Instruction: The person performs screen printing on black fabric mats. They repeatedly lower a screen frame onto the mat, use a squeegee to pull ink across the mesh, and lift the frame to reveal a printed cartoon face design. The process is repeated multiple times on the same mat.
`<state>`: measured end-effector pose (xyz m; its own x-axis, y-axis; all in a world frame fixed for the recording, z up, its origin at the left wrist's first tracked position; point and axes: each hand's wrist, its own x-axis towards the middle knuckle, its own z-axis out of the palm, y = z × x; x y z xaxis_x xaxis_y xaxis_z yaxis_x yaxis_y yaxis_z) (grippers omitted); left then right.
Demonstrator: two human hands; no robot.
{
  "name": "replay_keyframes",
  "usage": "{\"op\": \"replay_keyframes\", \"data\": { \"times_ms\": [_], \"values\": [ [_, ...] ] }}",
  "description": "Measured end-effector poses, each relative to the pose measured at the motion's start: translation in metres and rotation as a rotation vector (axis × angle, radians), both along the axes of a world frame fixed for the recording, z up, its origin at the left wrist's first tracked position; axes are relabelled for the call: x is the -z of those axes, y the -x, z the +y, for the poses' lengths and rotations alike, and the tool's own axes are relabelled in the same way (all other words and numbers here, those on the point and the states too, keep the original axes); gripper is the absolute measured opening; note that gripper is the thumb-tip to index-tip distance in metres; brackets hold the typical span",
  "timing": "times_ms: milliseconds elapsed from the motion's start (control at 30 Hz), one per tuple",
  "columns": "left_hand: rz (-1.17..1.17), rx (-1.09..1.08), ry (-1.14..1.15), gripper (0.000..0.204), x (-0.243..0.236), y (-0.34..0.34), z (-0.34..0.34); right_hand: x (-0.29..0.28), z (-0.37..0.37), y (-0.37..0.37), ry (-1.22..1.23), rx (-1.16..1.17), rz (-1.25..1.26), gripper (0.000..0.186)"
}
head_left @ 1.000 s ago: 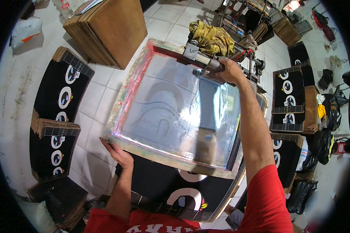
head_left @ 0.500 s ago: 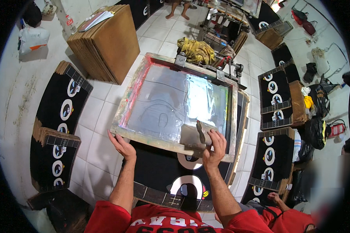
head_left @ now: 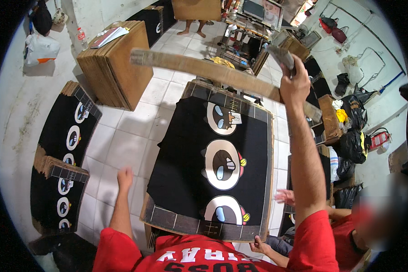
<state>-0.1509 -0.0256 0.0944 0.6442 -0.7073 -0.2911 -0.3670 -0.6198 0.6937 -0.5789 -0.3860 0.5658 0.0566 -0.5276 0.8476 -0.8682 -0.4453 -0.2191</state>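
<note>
Head view: your right hand [head_left: 293, 84] is raised high, arm nearly straight, fist clenched on a tool handle and the far rail of the frame [head_left: 204, 69], which is lifted clear and tilted edge-on above the board [head_left: 267, 181]. The step in hand appears to be lifting off after a print; three round designs show on the black cloth [head_left: 186, 149]. Your left hand [head_left: 124, 177] hangs open and empty beside the board's left edge. Next, the frame needs a steady carry, kept off the print.
</note>
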Motion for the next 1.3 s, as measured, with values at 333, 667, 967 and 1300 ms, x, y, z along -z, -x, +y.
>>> {"op": "replay_keyframes", "data": {
  "times_ms": [333, 667, 967, 1300],
  "values": [
    [0.228, 0.209, -0.308, 0.033, 0.157, 0.166, 0.335, -0.059, -0.054, -0.011, -0.217, 0.17, 0.029, 0.053],
    [-0.298, -0.097, -0.21, 0.026, 0.139, 0.201, 0.308, -0.073, -0.072, -0.005, -0.195, 0.22, 0.074, 0.056],
    [-0.774, -0.148, -0.132, 0.025, -0.051, -0.007, 0.143, -0.076, -0.096, 0.005, -0.131, 0.179, 0.102, 0.056],
    [-0.773, -0.549, 0.15, 0.051, -0.404, -0.307, 0.341, -0.076, -0.136, 0.021, -0.102, 0.167, 0.129, 0.064]
  ]
}}
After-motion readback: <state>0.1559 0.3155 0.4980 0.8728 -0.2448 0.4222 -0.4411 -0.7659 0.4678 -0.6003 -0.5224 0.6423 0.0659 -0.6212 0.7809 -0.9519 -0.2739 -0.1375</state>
